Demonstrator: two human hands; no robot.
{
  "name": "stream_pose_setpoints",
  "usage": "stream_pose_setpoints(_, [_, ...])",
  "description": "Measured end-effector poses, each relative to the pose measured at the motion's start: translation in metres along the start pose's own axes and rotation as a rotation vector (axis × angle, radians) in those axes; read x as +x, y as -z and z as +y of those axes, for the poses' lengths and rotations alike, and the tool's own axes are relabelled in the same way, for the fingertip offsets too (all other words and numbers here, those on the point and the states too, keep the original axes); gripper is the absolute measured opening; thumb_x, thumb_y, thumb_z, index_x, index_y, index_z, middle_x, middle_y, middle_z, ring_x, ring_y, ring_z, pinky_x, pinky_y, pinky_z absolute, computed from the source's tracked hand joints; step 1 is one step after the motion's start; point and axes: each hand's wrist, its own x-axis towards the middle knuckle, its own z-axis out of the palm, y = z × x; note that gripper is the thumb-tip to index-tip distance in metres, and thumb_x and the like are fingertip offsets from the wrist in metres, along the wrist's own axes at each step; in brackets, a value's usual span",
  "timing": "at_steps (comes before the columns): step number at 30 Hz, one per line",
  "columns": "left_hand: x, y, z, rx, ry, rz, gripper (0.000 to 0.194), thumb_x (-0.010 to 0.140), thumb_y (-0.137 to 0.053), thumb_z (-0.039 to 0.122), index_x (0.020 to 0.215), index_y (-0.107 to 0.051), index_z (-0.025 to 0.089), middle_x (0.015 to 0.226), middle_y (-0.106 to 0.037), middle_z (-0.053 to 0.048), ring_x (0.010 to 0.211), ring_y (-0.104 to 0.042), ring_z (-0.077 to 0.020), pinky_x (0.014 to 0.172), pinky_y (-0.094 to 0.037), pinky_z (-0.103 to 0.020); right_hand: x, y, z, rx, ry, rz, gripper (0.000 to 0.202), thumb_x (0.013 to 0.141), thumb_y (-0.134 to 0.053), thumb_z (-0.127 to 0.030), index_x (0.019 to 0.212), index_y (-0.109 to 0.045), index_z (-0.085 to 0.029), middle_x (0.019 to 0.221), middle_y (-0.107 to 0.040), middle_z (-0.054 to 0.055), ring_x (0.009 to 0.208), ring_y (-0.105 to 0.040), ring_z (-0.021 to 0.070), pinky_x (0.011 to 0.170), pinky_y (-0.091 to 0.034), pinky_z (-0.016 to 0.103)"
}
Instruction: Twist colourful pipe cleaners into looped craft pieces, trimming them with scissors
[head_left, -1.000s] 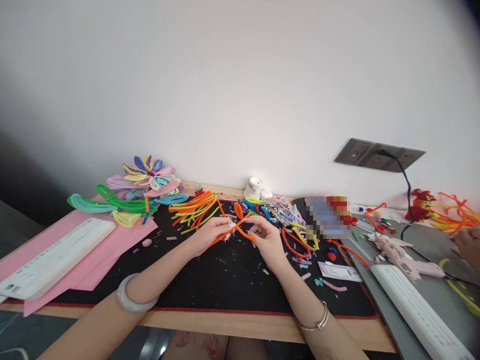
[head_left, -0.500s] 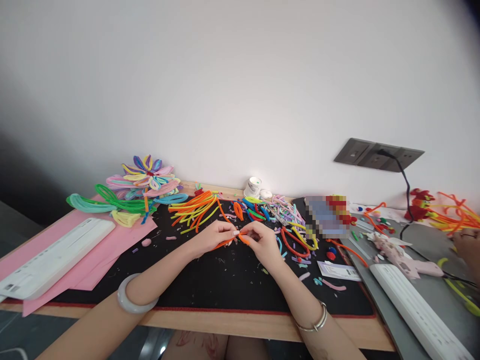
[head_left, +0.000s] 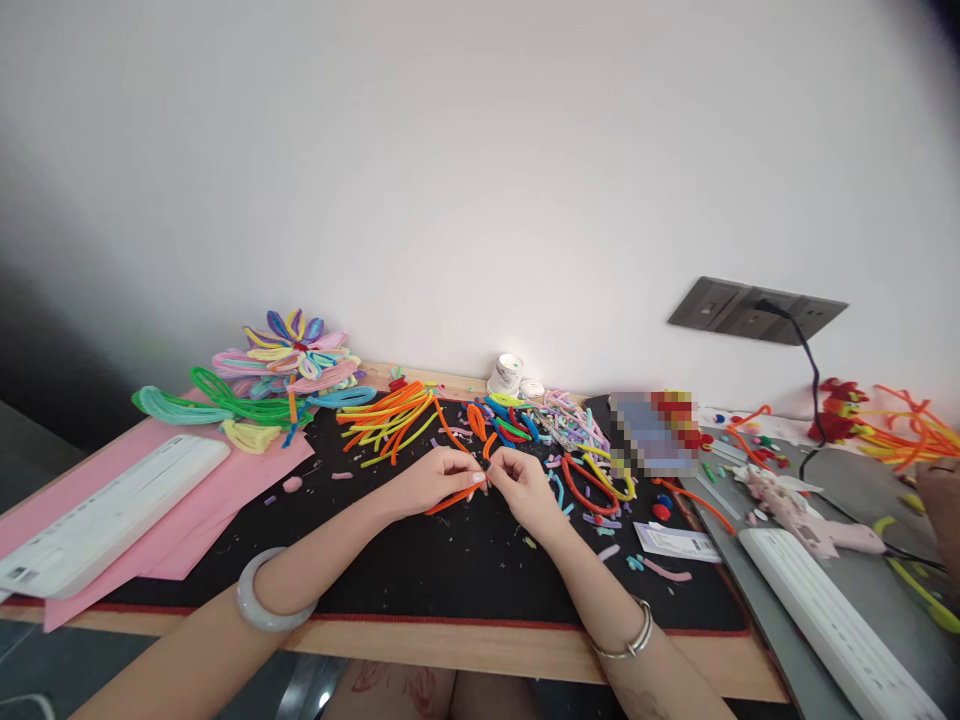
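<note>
My left hand [head_left: 442,477] is closed, thumb and fingers pinching an orange pipe cleaner [head_left: 452,498] above the black mat [head_left: 420,570]. One end of it slants out below the fingers to the left. My right hand [head_left: 523,487] is closed too, its fingertips meeting the left ones around the same orange strand, with a short orange end [head_left: 490,445] standing up between them. The exact grip at the fingertips is partly hidden. Just behind lie a pile of orange and yellow pipe cleaners [head_left: 394,415] and a small orange loop [head_left: 476,420].
Pink sheets [head_left: 195,520] carry a white box [head_left: 112,515] at left, near a pipe-cleaner flower [head_left: 300,350]. A paper cup [head_left: 506,374] stands by the wall. Scraps [head_left: 574,425], a pink glue gun [head_left: 817,520] and another white box [head_left: 832,620] lie right, near another person's hand [head_left: 941,500].
My fingertips have shifted on the orange pipe cleaner, and a short end now points up between my hands. At far right the other person's hand has moved a little.
</note>
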Motion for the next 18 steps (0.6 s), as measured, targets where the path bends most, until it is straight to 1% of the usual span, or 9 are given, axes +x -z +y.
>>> stream_pose_setpoints(3, [0.000, 0.001, 0.000, 0.019, -0.028, -0.014, 0.029, 0.080, -0.051, 0.038, 0.073, -0.064, 0.013, 0.065, -0.059, -0.001, 0.064, -0.052, -0.0126, 0.063, -0.040, -0.021, 0.000, -0.001, 0.001, 0.011, -0.026, -0.003, 0.021, 0.075, -0.048, -0.021, 0.054, -0.046, -0.017, 0.053, -0.043, -0.004, 0.049, -0.033, 0.0082, 0.048, -0.026, 0.021])
stream_pose_setpoints(5, [0.000, 0.002, 0.000, 0.017, -0.021, -0.004, 0.028, 0.080, -0.052, 0.037, 0.074, -0.065, 0.013, 0.065, -0.059, -0.001, 0.063, -0.052, -0.0125, 0.062, -0.039, -0.021, 0.001, 0.000, 0.003, 0.002, -0.027, 0.000, 0.023, 0.076, -0.049, -0.023, 0.054, -0.047, -0.016, 0.053, -0.043, -0.004, 0.049, -0.034, 0.0083, 0.048, -0.026, 0.022])
stream_pose_setpoints(7, [0.000, 0.003, 0.001, 0.009, -0.005, 0.029, 0.028, 0.080, -0.052, 0.037, 0.076, -0.065, 0.012, 0.066, -0.058, -0.001, 0.063, -0.051, -0.0122, 0.062, -0.038, -0.021, 0.003, 0.002, 0.006, -0.019, -0.013, 0.019, 0.025, 0.078, -0.048, -0.027, 0.055, -0.048, -0.017, 0.053, -0.043, -0.004, 0.049, -0.035, 0.0087, 0.048, -0.026, 0.022])
stream_pose_setpoints(10, [0.001, 0.004, 0.000, 0.014, -0.016, 0.094, 0.028, 0.079, -0.054, 0.038, 0.076, -0.064, 0.012, 0.065, -0.055, 0.001, 0.062, -0.047, -0.0111, 0.060, -0.036, -0.021, 0.005, 0.008, 0.008, -0.045, 0.012, 0.089, 0.029, 0.082, -0.045, -0.033, 0.058, -0.049, -0.017, 0.054, -0.044, -0.003, 0.050, -0.038, 0.0100, 0.050, -0.028, 0.023])
stream_pose_setpoints(13, [0.002, 0.004, -0.002, 0.007, -0.022, 0.135, 0.027, 0.079, -0.054, 0.037, 0.078, -0.064, 0.013, 0.068, -0.054, 0.001, 0.063, -0.047, -0.0109, 0.060, -0.036, -0.021, 0.006, 0.012, 0.009, -0.067, 0.024, 0.146, 0.029, 0.082, -0.046, -0.035, 0.061, -0.054, -0.017, 0.054, -0.047, -0.002, 0.053, -0.042, 0.0116, 0.052, -0.031, 0.023])
stream_pose_setpoints(15, [0.002, 0.003, -0.003, -0.029, -0.004, 0.143, 0.025, 0.078, -0.055, 0.036, 0.083, -0.065, 0.013, 0.073, -0.057, -0.001, 0.066, -0.049, -0.0116, 0.063, -0.039, -0.022, 0.005, 0.012, 0.009, -0.046, 0.000, 0.145, 0.028, 0.081, -0.048, -0.037, 0.063, -0.056, -0.016, 0.051, -0.047, -0.002, 0.050, -0.041, 0.0114, 0.051, -0.030, 0.023])
stream_pose_setpoints(18, [0.002, 0.001, -0.002, -0.090, 0.030, 0.146, 0.024, 0.076, -0.058, 0.033, 0.087, -0.064, 0.013, 0.077, -0.060, -0.002, 0.068, -0.052, -0.0121, 0.066, -0.041, -0.024, 0.005, 0.011, 0.008, 0.061, -0.057, 0.110, 0.028, 0.079, -0.051, -0.039, 0.067, -0.057, -0.015, 0.048, -0.046, -0.003, 0.045, -0.039, 0.0102, 0.047, -0.028, 0.023])
